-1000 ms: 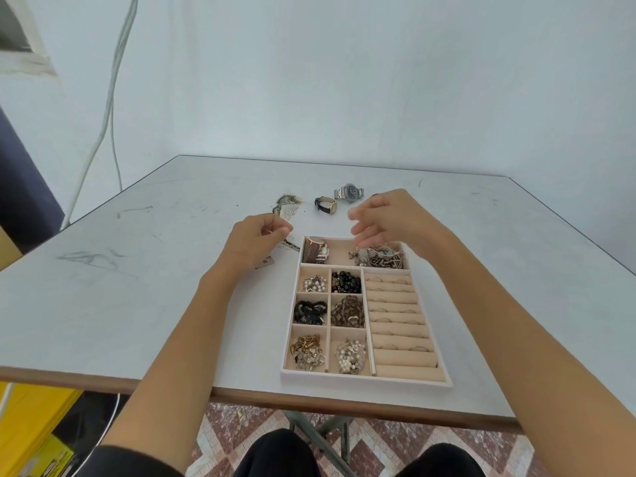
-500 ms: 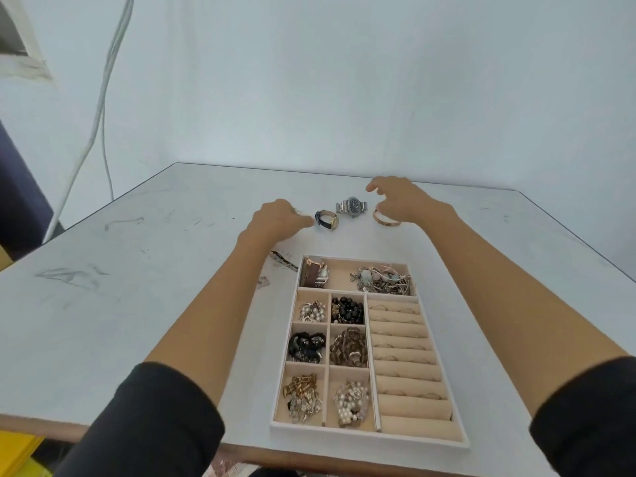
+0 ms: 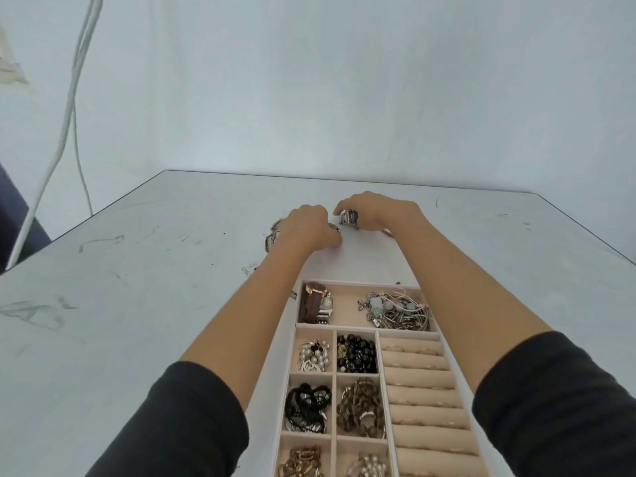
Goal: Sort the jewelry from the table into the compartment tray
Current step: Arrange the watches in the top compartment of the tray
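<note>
Gripping a silver link-band watch (image 3: 348,217) — right hand (image 3: 378,210); beige compartment tray (image 3: 361,283) near.

A bare, plain workroom, as far as can be told. Blank white wall (image 3: 344,80), a scuffed white surface (image 3: 137,287) (pen-marked, scratched), and loose white cables (image 3: 73,98) hanging at left.

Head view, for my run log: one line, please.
left grip: holds small watch | right grip: holds silver watch | tray: partly filled

Filled beige compartment tray (image 3: 361,282) is laid lower centre; silver watch (image 3: 348,216) and gold-rimmed piece (image 3: 335,228) are gripped upper centre.
</note>
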A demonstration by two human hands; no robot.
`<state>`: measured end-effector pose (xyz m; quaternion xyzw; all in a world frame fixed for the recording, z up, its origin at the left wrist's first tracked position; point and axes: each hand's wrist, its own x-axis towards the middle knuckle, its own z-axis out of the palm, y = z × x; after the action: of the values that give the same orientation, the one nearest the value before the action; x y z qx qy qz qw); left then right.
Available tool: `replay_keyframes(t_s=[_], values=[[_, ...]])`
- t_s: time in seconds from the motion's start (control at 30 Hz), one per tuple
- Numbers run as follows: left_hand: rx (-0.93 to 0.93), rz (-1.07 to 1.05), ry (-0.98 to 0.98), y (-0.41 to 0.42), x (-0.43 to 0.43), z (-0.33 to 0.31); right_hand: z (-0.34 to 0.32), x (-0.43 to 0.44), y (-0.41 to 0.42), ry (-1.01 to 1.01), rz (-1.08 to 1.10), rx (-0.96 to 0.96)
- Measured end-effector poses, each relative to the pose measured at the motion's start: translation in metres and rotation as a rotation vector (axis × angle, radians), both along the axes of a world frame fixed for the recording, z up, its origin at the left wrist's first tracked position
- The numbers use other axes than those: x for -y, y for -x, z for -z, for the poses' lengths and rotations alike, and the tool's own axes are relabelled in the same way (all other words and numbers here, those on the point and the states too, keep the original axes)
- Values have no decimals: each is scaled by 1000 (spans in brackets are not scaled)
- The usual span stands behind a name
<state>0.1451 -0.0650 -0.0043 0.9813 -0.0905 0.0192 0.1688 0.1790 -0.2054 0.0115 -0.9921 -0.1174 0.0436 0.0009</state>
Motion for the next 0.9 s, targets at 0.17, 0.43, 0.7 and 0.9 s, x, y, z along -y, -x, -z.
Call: replay_keyframes(t_s=[0.17,0.43,0.7,0.9], values=[[-111,-2,74,-7,-7,-3,-10,-2,0,-76,-9,18],[-135,-72,549,4,-36,-8,-5,5,13,-569,61,144],[-243,69,1066,58,-53,-20,-16,18,57,-1317,124,-45],[-164,167,902,97,-47,-16,-26,21,109,-1649,136,-177]])
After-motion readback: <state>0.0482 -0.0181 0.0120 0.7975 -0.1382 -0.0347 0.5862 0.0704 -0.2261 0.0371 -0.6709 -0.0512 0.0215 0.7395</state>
